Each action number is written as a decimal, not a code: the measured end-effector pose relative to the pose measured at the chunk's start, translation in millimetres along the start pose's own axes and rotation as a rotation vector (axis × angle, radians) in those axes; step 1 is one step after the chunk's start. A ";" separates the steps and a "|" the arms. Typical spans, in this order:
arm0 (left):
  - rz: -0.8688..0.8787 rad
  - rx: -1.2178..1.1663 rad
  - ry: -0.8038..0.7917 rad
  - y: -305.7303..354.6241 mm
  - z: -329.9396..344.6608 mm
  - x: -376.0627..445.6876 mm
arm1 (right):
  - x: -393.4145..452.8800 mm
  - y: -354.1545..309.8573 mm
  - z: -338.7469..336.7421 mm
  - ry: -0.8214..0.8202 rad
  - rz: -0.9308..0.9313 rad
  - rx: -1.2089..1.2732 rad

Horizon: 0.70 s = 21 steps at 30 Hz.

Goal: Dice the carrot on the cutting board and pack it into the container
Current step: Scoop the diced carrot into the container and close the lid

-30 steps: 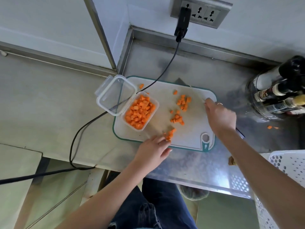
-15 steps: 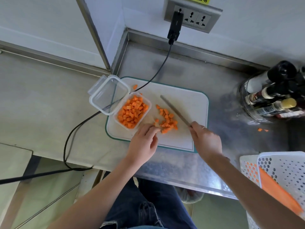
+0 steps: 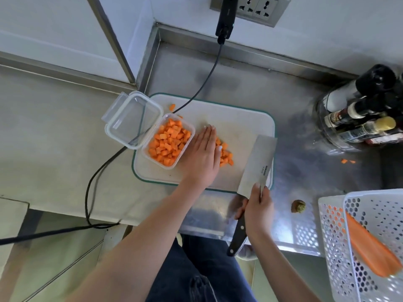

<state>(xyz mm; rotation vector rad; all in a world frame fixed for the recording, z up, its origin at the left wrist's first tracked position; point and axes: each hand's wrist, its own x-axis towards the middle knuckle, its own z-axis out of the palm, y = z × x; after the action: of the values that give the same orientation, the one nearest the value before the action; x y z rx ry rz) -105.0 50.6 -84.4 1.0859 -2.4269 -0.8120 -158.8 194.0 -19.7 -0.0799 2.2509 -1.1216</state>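
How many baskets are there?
2, both at the right edge: a shallower white basket and a taller white basket beside it holding a carrot. More may be hidden.

Clear plastic container point(image 3: 187, 132), seemingly brushed-metal counter point(image 3: 305, 171)

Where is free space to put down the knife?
Free: bare steel between the cutting board and the bottle rack, and behind the board near the wall. Crowded: the board's left, with the container, the left hand and diced carrot.
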 end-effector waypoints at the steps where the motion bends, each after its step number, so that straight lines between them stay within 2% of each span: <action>1: 0.011 -0.040 0.006 0.2 1.0 -1.3 | -1.3 -0.6 1.8 -0.017 0.010 0.010; 7: 0.041 -0.167 0.093 11.3 -1.2 -8.2 | -9.5 1.0 30.2 -0.076 0.035 -0.027; 15: 0.006 -0.362 0.079 20.5 12.7 -7.1 | -18.2 -14.8 55.0 -0.092 0.024 -0.038; 21: 0.007 -0.421 0.129 21.4 11.1 -6.7 | -20.8 -18.1 58.5 -0.082 0.028 -0.008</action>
<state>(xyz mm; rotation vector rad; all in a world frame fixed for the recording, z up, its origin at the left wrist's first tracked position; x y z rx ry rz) -118.5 71.3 -80.1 0.9309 -2.0262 -1.1471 -113.7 147.8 -22.3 -0.0960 2.1780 -1.0752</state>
